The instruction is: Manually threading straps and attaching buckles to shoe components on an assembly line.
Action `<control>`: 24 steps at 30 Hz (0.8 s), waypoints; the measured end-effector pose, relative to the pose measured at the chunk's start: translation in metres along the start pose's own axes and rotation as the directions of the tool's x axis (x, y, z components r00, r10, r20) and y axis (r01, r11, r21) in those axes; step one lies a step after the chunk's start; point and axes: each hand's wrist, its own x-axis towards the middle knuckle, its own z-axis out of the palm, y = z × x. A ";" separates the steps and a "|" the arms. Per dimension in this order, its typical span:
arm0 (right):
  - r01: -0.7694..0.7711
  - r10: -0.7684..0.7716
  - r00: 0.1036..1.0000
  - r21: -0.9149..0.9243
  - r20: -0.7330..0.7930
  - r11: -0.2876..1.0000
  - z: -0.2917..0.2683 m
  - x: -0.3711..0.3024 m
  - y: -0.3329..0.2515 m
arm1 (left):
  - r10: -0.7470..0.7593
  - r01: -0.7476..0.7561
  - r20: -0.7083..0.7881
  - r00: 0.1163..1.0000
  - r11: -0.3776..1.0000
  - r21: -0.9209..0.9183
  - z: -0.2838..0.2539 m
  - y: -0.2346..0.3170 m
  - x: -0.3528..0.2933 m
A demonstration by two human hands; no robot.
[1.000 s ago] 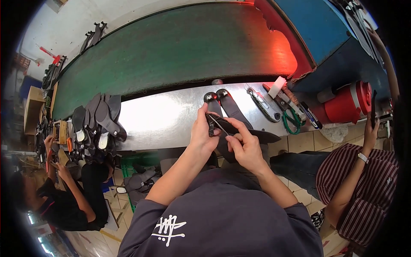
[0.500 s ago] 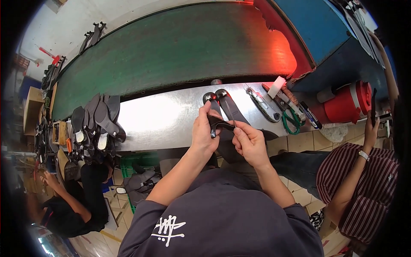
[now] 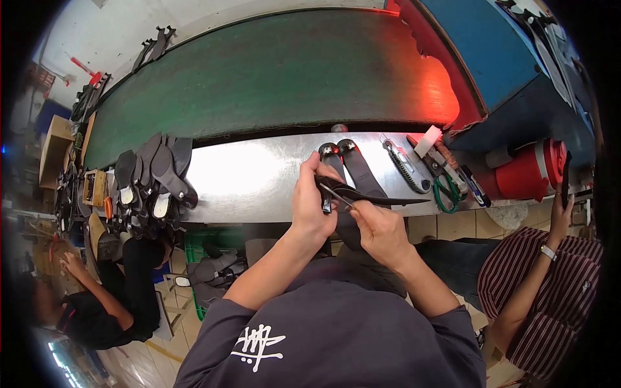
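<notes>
Heel-end work, by my judgement: slim rod being applied to a dark heeled shoe sole [image 3: 391, 201]. The sole is held in the air above the near edge of the steel worktop [image 3: 246, 168], toe pointing to the worktop's right.

Left hand [image 3: 312, 204]: grip curled firmly round the heel end. Right hand [image 3: 380, 229]: narrow pinch on the slim grey rod [image 3: 336, 195], which slants up and left across the heel end. Whether its tip touches the sole, cannot tell; fingers and dark material hide it.

Doing it well: let the left grip be the vice, so the sole does not twist under pressure. Short, light strokes with the rod, at a low angle; a steep jab could mark the surface or slip toward the left fingers. Best keep those fingers behind the tip's path. Tilting the heel to the light should help, the material being so dark.

Matching pair of soles [image 3: 362, 178] on the middle of the worktop, just beyond the hands; avoid knocking them. Green-handled scissors [image 3: 446, 194] at the worktop's right, well apart.
</notes>
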 end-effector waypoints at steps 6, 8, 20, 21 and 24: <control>0.083 -0.112 0.983 0.191 0.145 0.978 -0.004 0.002 -0.007 | -0.100 0.099 -0.010 0.995 0.989 -0.112 -0.001 0.006 0.000; 0.117 -0.174 0.964 0.269 0.202 0.956 0.001 -0.004 -0.011 | -0.156 0.150 -0.022 0.988 0.975 -0.166 0.001 0.009 0.012; 0.319 -0.272 0.928 0.167 -0.253 0.933 -0.049 0.069 -0.036 | -0.143 0.136 0.329 0.934 0.990 0.045 0.027 0.031 -0.003; 0.334 -0.285 0.922 0.162 -0.262 0.929 -0.058 0.075 -0.045 | -0.053 -0.001 0.405 0.913 0.991 0.131 0.034 0.038 -0.007; 0.180 -0.148 0.984 0.630 -0.103 0.755 -0.069 0.086 -0.061 | 0.176 -0.311 0.530 0.829 0.934 0.176 0.047 0.061 -0.014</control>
